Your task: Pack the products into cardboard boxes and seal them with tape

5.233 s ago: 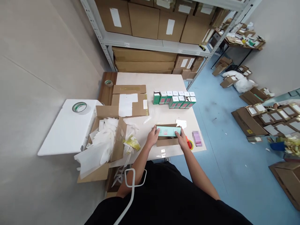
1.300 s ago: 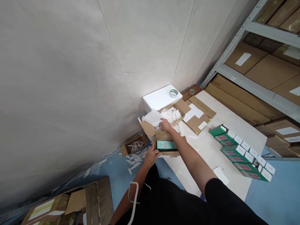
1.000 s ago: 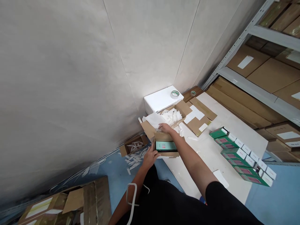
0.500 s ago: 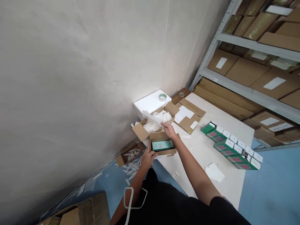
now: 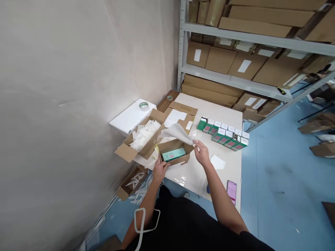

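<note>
My right hand (image 5: 201,152) pinches the end of a white packing sheet (image 5: 176,132), which stretches leftward above an open cardboard box (image 5: 180,161). Inside that box lies a light green carton (image 5: 173,154). At the box's near left corner, my left hand (image 5: 159,170) grips the cardboard wall, fingers by the carton's end. Behind and to the left stands a larger open cardboard box (image 5: 149,150) heaped with white packing pieces (image 5: 146,134).
Green and white cartons (image 5: 225,134) stand in rows on the white table (image 5: 193,181), with a phone (image 5: 231,191) near its edge. A tape roll (image 5: 143,105) sits on a white block (image 5: 125,118). Shelves with cardboard boxes (image 5: 220,59) rise behind; another box (image 5: 128,184) is below left.
My right hand has drawn the white packing sheet away from the filled box, rightward over the carton's box. My left hand stays at the box. The head view has turned right.
</note>
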